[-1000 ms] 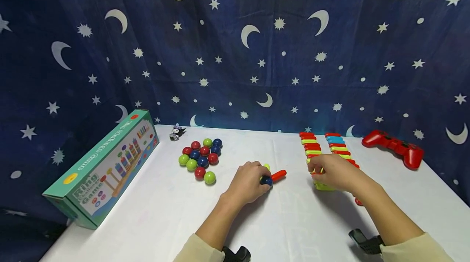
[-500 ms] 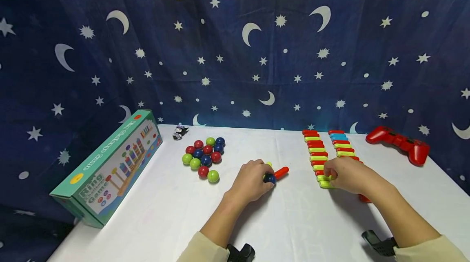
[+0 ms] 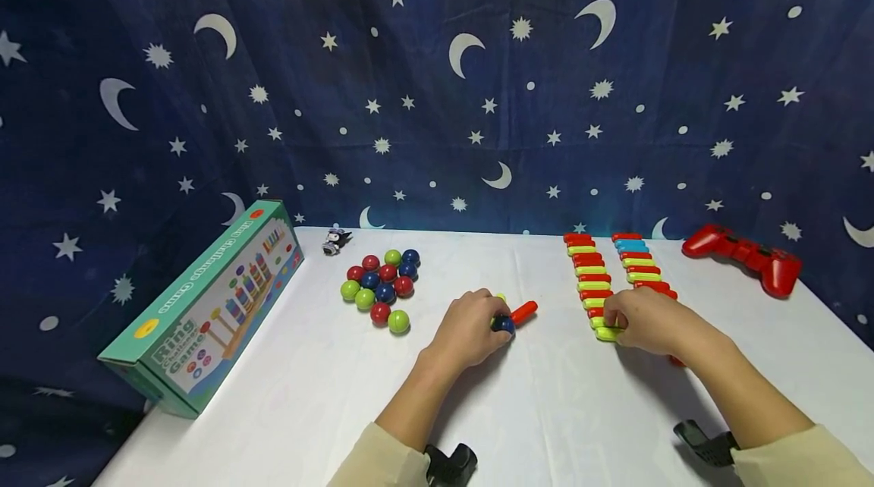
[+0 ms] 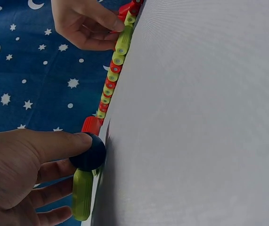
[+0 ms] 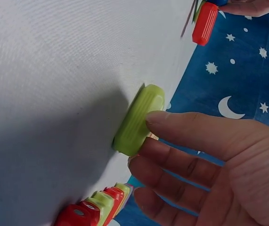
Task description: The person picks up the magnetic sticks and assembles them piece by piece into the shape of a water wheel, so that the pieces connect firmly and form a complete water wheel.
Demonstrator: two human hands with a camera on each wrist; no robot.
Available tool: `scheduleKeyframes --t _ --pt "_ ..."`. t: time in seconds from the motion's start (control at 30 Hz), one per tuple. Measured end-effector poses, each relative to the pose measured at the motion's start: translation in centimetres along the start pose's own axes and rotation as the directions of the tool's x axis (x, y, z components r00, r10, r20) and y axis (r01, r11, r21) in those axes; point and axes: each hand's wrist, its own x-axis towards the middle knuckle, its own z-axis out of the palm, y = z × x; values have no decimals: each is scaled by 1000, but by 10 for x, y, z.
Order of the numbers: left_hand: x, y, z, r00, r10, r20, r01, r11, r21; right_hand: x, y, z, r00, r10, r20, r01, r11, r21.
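My left hand (image 3: 471,331) grips a dark blue ball (image 4: 91,153) low over the white table. A red rod (image 3: 524,312) sticks out from the ball on its far right side, and a yellow-green rod (image 4: 82,195) meets it on another side. My right hand (image 3: 652,324) is at the near end of the left-hand row of rods. Thumb and forefinger pinch the last yellow-green rod (image 5: 139,120) there, which lies at the table surface. Red and yellow-green rods (image 3: 592,277) continue behind it. The hand partly hides the second row (image 3: 640,268).
Red, blue and green balls (image 3: 385,287) lie grouped left of my left hand. A green game box (image 3: 212,305) stands at far left, with a small figurine (image 3: 335,241) behind the balls. A red game controller (image 3: 743,258) lies at the back right.
My right hand has shifted from over the left-hand row to its near end, where it now pinches the last yellow-green rod. My left hand keeps the ball nearly in place.
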Motion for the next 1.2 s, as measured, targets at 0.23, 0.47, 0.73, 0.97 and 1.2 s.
scheduleKeyframes --t 0.23,0.47,0.73,0.97,1.2 --pt "5 -1 1 1000 -2 -2 2 1000 -14 5 3 -4 1000 18 22 -18 1000 -16" --pt "6 0 5 1000 0 -20 -1 1000 -21 6 -4 0 999 30 38 -28 998 -58" --pt "2 6 12 998 -5 -60 6 1000 10 2 -28 6 1000 -11 25 10 1000 24" --pt "1 7 9 997 -19 -77 24 998 62 22 -62 12 993 -105 -51 107 993 41" --pt "0 6 9 997 -18 -80 23 997 67 37 -77 20 985 -160 -68 164 985 47"
